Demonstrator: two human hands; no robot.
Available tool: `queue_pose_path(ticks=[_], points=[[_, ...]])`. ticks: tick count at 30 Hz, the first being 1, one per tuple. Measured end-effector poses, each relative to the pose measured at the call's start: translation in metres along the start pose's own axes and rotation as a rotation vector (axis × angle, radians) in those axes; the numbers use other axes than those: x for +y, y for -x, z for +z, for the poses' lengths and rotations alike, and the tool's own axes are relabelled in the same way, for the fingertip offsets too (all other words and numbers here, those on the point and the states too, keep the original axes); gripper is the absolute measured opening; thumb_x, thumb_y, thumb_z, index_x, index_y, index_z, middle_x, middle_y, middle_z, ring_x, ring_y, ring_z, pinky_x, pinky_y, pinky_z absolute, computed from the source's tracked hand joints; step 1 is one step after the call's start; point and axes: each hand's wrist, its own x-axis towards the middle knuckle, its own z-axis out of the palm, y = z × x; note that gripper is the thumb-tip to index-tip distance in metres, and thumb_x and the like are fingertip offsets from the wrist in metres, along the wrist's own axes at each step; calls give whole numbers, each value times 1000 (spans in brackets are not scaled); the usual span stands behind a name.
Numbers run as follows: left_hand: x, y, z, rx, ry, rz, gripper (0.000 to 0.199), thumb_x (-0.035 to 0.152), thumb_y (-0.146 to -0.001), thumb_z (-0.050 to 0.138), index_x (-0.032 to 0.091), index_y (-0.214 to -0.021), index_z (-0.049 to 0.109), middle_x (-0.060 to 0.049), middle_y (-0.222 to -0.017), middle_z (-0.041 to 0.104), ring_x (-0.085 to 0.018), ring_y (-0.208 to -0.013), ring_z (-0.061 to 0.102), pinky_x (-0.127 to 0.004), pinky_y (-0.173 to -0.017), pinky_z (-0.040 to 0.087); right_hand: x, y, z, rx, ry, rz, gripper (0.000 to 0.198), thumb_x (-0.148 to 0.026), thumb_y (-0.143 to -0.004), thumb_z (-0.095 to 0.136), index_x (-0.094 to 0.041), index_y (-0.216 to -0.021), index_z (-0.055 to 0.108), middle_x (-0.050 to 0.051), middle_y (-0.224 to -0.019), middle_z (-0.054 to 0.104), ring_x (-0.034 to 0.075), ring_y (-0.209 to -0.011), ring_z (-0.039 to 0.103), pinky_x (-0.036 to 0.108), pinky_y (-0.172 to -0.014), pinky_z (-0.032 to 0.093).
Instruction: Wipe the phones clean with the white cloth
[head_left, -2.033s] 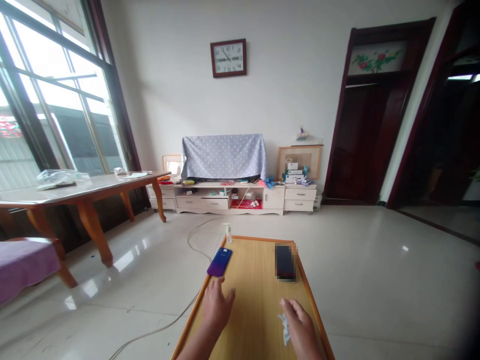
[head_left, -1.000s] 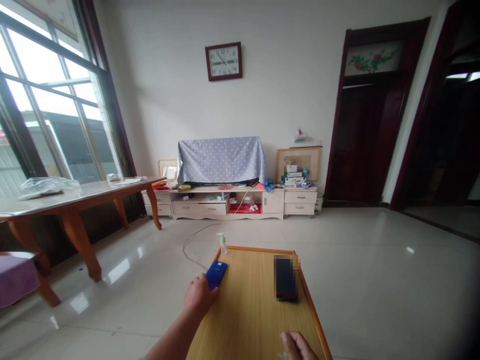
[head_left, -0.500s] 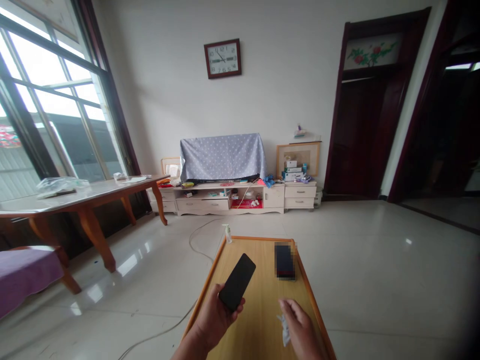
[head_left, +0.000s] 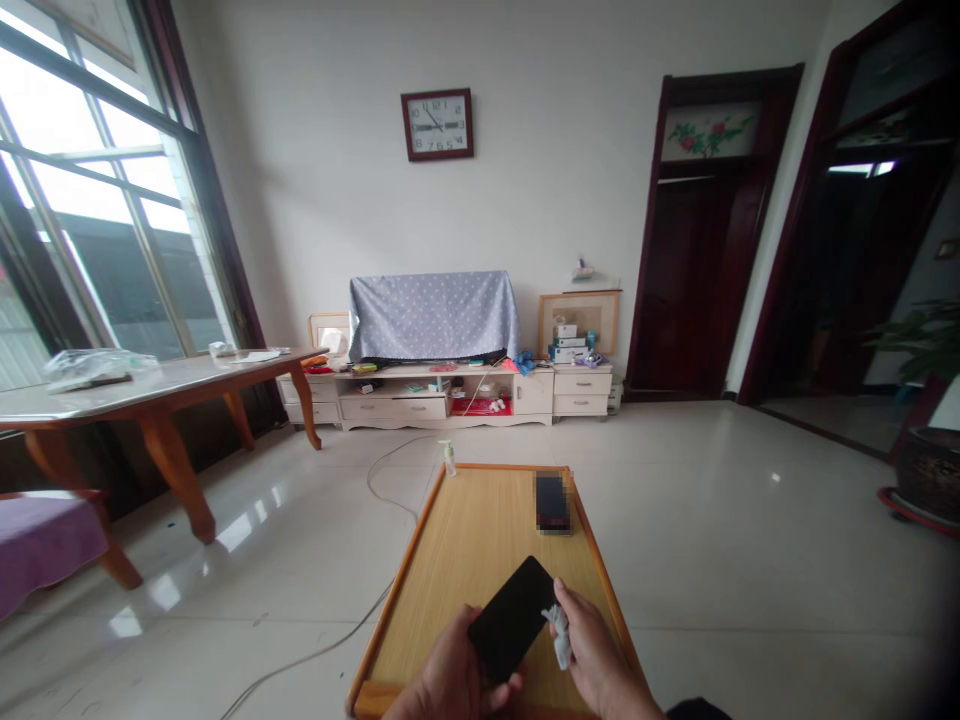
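My left hand point(head_left: 442, 685) holds a black-screened phone point(head_left: 511, 618) tilted above the near end of a small wooden table point(head_left: 465, 540). My right hand point(head_left: 596, 660) grips a crumpled white wipe point(head_left: 559, 632) that touches the phone's right edge. A second phone point(head_left: 553, 503) lies flat near the table's far right. A small pump bottle point(head_left: 448, 458) stands at the table's far left corner.
A white cable point(head_left: 375, 480) runs across the tiled floor left of the small table. A long wooden table point(head_left: 150, 385) stands by the window at left. A TV stand point(head_left: 450, 395) with a covered screen lines the far wall. A potted plant point(head_left: 926, 440) sits at right.
My left hand reached to the purple-backed phone at the table's left edge, picked it up and turned it screen-up, then brought it near. My right hand with the wipe moved against it.
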Motion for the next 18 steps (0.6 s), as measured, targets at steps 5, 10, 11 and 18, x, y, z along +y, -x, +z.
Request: queue_pose_path(ticks=[5,10,11,18], points=[[-7,-4,-17,358,-623,536,77,66,-73,69,14,-128,52,-13,-110,67,-27,-98,68,-37,-81,56,2,3,3,16,45,13,52,-72,-84,60,-22,-73,48,-6,-55,48,7,-44,38,20,-40,23],[-14,2,-23,467,-1318,758,95,47,-58,80,15,-141,47,-15,-137,52,-32,-129,51,-38,-111,40,3,3,6,49,78,12,50,-69,-84,60,-22,-72,51,-5,-56,49,7,-44,40,19,-40,23],[-16,2,-22,478,-1392,749,93,43,-59,78,16,-142,47,-14,-136,53,-31,-128,51,-37,-112,40,4,3,7,57,84,10,50,-69,-84,60,-21,-72,51,-5,-56,49,7,-44,40,19,-40,23],[-30,-4,-25,633,-1538,721,82,42,-70,66,15,-144,46,-14,-143,52,-31,-137,43,-39,-118,32,8,6,11,155,136,-63,54,-74,-79,61,-22,-69,52,-4,-57,51,9,-46,46,21,-41,27]])
